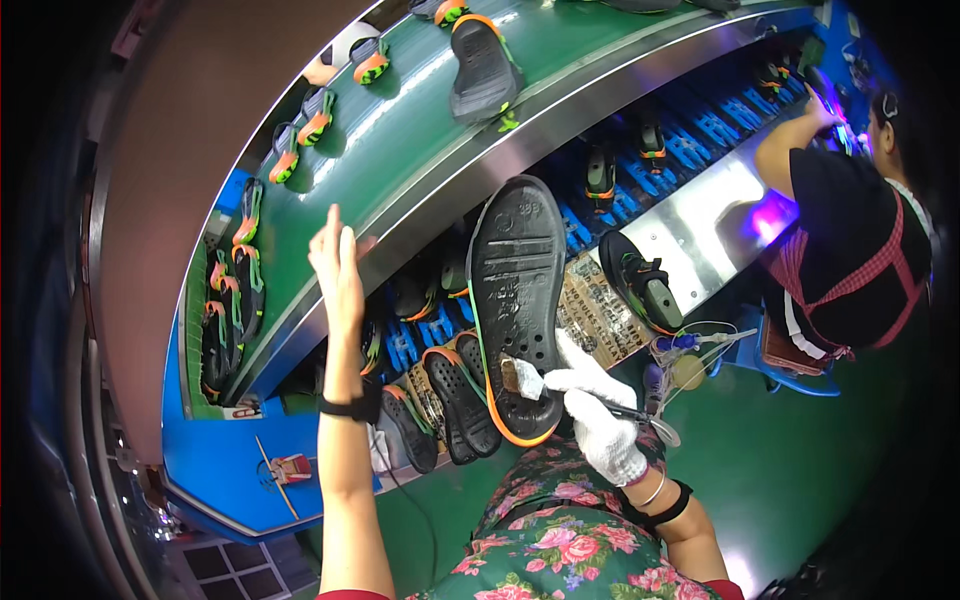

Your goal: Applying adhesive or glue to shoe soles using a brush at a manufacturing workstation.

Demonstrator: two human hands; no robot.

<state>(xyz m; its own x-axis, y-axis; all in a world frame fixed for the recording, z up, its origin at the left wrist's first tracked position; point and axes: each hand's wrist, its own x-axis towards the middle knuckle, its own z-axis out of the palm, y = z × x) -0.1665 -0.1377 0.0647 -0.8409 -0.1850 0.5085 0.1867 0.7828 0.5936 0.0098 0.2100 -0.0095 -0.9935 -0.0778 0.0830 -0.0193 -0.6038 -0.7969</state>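
Holding a small brush (pixel 524 378) in closed, white-gloved fingers, the right hand (pixel 600 420) presses its bristles against the heel end of a black shoe sole (pixel 515 300) with an orange rim, standing upright above the lap. The bare left hand (pixel 337 262) is raised, open and flat, holding nothing, near the edge of the green conveyor belt (pixel 420 120) that carries more shoes.

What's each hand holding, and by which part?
Right hand, gloved, holds a small brush by its handle, bristles on the black sole. Left hand is open, holding nothing.
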